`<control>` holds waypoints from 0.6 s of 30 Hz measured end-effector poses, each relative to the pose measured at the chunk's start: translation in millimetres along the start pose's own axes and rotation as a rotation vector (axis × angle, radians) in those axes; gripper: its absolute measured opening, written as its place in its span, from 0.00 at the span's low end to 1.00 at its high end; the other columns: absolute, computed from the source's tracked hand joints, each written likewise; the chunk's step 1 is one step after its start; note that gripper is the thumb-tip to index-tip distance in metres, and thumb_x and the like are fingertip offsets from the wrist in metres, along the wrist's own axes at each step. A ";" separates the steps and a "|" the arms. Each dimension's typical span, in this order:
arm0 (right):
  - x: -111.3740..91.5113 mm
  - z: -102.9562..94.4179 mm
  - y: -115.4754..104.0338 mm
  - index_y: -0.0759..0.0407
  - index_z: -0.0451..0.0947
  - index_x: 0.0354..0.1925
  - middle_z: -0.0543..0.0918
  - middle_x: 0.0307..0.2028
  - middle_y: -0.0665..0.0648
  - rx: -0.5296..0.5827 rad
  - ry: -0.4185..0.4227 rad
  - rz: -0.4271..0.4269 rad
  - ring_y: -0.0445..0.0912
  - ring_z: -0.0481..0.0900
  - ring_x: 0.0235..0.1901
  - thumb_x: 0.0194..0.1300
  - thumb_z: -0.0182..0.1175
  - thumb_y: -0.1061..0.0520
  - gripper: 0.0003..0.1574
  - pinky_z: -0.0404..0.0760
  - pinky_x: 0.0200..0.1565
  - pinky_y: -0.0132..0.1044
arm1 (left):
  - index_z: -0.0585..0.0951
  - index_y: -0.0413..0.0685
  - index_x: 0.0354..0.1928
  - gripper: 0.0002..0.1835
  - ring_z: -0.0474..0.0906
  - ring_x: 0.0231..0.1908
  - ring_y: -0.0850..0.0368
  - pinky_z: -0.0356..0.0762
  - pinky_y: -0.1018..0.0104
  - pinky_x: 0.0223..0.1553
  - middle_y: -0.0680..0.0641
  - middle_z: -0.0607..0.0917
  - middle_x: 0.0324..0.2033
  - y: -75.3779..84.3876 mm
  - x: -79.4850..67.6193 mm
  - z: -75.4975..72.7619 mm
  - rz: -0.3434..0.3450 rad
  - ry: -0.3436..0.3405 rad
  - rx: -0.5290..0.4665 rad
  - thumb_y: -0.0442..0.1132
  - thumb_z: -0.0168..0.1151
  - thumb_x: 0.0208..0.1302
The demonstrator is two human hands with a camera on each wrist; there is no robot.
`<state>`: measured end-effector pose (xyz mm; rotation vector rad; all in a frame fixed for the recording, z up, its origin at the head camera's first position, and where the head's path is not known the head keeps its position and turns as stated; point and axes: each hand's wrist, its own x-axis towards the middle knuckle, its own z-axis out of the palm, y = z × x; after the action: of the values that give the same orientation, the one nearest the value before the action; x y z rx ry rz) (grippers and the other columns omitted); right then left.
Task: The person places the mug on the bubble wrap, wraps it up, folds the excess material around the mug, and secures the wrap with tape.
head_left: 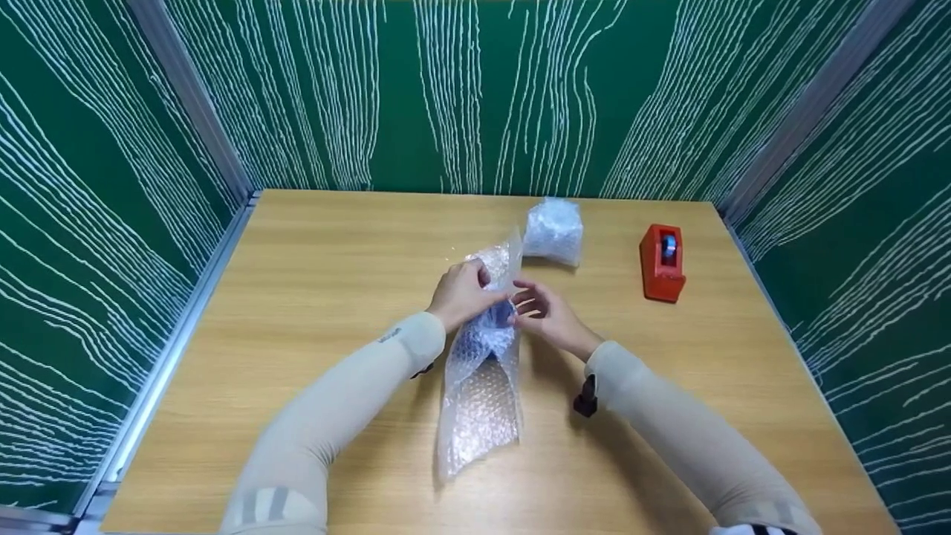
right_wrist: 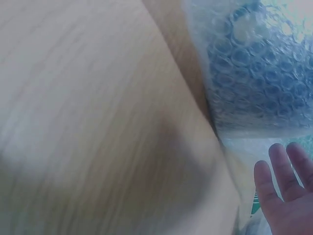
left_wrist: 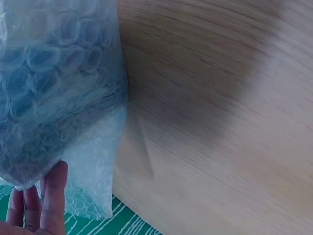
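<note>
A long strip of bubble wrap (head_left: 487, 416) lies lengthwise on the table, folded round a blue object (head_left: 501, 313) near its middle. The wrap blurs the object's shape, so its kind cannot be told. On the left side my left hand (head_left: 469, 293) pinches the folded wrap; its fingers (left_wrist: 55, 196) show at the wrap's end in the left wrist view. Across from it, my right hand (head_left: 550, 318) is at the right side of the bundle. In the right wrist view its fingers (right_wrist: 282, 171) are spread and nearly straight beside the wrap (right_wrist: 259, 83); its thumb is hidden there.
Behind the strip stands a bubble-wrapped bundle (head_left: 553, 232). A red tape dispenser (head_left: 661, 264) with a roll of tape sits at the right back of the wooden table (head_left: 319, 260). Green panels with white lines (head_left: 401, 96) enclose the back and sides.
</note>
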<state>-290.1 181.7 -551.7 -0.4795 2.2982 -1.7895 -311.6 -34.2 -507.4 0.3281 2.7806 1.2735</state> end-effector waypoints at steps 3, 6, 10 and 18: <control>-1.1 1.8 0.6 0.73 0.62 0.78 0.80 0.60 0.76 0.008 0.010 0.014 0.56 0.83 0.54 0.66 0.69 0.69 0.47 0.84 0.60 0.41 | 0.86 0.45 0.43 0.11 0.82 0.39 0.53 0.85 0.58 0.46 0.46 0.89 0.39 -2.1 2.3 -0.1 0.009 0.026 0.001 0.45 0.74 0.69; -1.9 2.0 0.8 0.73 0.62 0.78 0.81 0.60 0.75 0.007 0.020 0.025 0.51 0.83 0.52 0.65 0.70 0.69 0.48 0.83 0.59 0.39 | 0.90 0.45 0.40 0.07 0.82 0.37 0.54 0.84 0.58 0.45 0.46 0.91 0.37 -4.3 4.9 -1.7 -0.005 0.054 -0.031 0.41 0.70 0.72; -1.6 1.0 2.9 0.73 0.62 0.78 0.81 0.59 0.73 0.012 0.025 0.024 0.50 0.83 0.51 0.65 0.71 0.68 0.48 0.83 0.57 0.37 | 0.88 0.50 0.29 0.12 0.78 0.33 0.56 0.76 0.64 0.38 0.52 0.86 0.28 -7.6 7.9 -4.3 -0.079 0.071 -0.121 0.41 0.67 0.73; -1.4 1.1 7.8 0.70 0.61 0.79 0.80 0.61 0.72 0.017 0.031 0.031 0.52 0.82 0.54 0.66 0.72 0.65 0.49 0.83 0.56 0.33 | 0.82 0.48 0.23 0.13 0.74 0.29 0.58 0.72 0.68 0.31 0.56 0.78 0.21 -16.8 10.1 -5.4 -0.245 0.091 -0.264 0.38 0.69 0.67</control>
<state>-289.5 182.9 -559.6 -0.4141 2.2962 -1.8128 -325.1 -46.7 -516.2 -0.0855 2.5741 1.5969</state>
